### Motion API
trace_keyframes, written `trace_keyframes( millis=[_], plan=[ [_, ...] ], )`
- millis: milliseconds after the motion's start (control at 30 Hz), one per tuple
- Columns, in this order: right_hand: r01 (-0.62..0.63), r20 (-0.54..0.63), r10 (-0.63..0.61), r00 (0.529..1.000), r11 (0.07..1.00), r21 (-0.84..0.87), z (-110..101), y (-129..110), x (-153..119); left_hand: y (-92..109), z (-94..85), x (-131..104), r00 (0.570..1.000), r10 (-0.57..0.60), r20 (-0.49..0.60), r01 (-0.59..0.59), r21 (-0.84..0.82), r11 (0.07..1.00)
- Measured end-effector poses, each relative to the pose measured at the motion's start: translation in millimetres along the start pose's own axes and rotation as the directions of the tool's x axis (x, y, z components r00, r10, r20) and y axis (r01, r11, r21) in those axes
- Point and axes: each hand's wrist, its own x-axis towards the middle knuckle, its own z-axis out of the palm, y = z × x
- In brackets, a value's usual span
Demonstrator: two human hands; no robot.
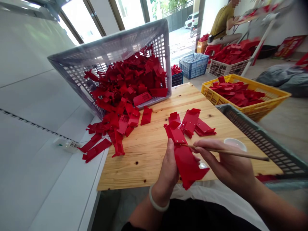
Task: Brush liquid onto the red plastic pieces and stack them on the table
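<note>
My left hand (pixel 169 168) is closed on a long red plastic part (pixel 187 162), held tilted over the front edge of the wooden table (pixel 130 173). My right hand (pixel 228 163) pinches a thin wooden stick (pixel 231 153), whose tip meets the red part near its middle. Just beyond my hands, several similar red parts (pixel 190 121) lie on the wood. A small white dish (pixel 235 144) stands behind my right hand, partly hidden by it. Some small clear thing shows by the right edge of the held part, too small to make out.
A grey crate (pixel 108 41) tipped on its side spills red parts (pixel 130 77) onto the table's left. To the right are a yellow crate (pixel 250 112) of red parts and a dark grey crate (pixel 262 141). A seated person (pixel 221 21) is at the back right.
</note>
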Motion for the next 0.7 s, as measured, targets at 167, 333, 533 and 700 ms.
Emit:
trace_keyframes(
  millis=[167, 333, 533, 700],
  plan=[
    [-0.13, -0.046, 0.133, 0.99, 0.99, 0.058, -1.6, 2.8, -5.9, 0.0, -4.5, 1.3, 0.995, -0.068, 0.07, 0.076, -0.113, 0.991],
    [-0.252, -0.068, 0.268, 0.961, 0.951, 0.182, 2.5, 8.1, -12.1, 7.5, -2.8, -3.2, 0.981, -0.147, 0.124, 0.163, -0.13, 0.978],
    [-0.285, -0.043, 0.301, 0.953, 0.932, 0.226, 4.3, 6.2, -6.5, 9.0, -0.9, -4.5, 0.987, -0.154, 0.049, 0.159, -0.139, 0.977],
    [-0.293, -0.048, 0.312, 0.949, 0.926, 0.238, 4.3, 6.1, -8.4, 4.7, -5.9, -1.0, 0.986, -0.147, 0.084, 0.157, -0.126, 0.98]
  ],
)
